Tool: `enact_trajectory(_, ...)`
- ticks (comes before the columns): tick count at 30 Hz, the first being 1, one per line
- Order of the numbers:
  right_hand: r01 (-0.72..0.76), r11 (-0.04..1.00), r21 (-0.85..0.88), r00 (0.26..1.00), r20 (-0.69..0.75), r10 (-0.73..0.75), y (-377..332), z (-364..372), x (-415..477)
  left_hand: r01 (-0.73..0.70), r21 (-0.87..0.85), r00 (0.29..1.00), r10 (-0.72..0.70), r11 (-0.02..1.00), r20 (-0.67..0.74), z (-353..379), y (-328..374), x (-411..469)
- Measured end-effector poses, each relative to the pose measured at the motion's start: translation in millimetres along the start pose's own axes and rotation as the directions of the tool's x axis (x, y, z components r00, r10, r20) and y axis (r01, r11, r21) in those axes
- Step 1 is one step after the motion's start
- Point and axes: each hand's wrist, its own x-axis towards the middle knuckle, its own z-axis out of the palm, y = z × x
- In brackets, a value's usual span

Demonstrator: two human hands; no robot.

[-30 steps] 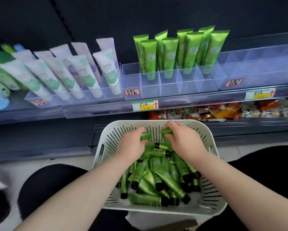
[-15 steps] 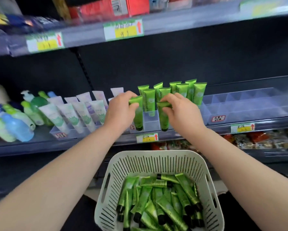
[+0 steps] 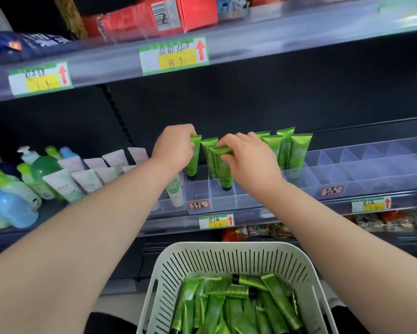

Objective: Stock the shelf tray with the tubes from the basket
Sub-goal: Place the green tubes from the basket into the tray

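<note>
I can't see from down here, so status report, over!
Left hand grips one green plastic tube, right hand a second tube, both cap-down at the clear divided shelf tray. White slotted basket below holds more tubes. Nothing blocking.

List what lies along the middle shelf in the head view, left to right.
Bottles, white tubes, left hand holding a green tube, right hand holding another tube, standing green tubes, transparent tray compartments.

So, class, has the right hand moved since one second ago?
Yes. The right hand has left the basket and risen to the shelf tray, where it grips a green tube.
</note>
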Motion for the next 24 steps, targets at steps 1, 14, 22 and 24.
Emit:
enact_trajectory(1, -0.003, 1.000, -0.003, 1.000, 0.003, 0.003, 1.8, 3.4, 1.5, -0.011, 0.034, 1.000, 0.010, 0.999, 0.020, 2.1, -0.7, 5.3)
enact_trajectory(14, 0.010, 1.000, 0.027, 1.000, -0.005, -0.010, 7.5, 20.1, 8.7, -0.061, 0.292, 0.989, 0.019, 0.954, 0.144, 22.7, -5.5, 26.2)
enact_trajectory(22, 0.016, 1.000, 0.006, 1.000, -0.006, -0.016, -9.2, 13.9, 16.9, -0.081, 0.199, 0.996, 0.070, 0.977, 0.062, -3.8, -4.8, -0.8)
enact_trajectory(24, 0.013, 1.000, -0.011, 1.000, 0.007, -0.013, -14.9, 14.0, 21.2, -0.088, 0.169, 0.996, 0.081, 0.982, 0.048, -10.7, -3.4, -18.2)
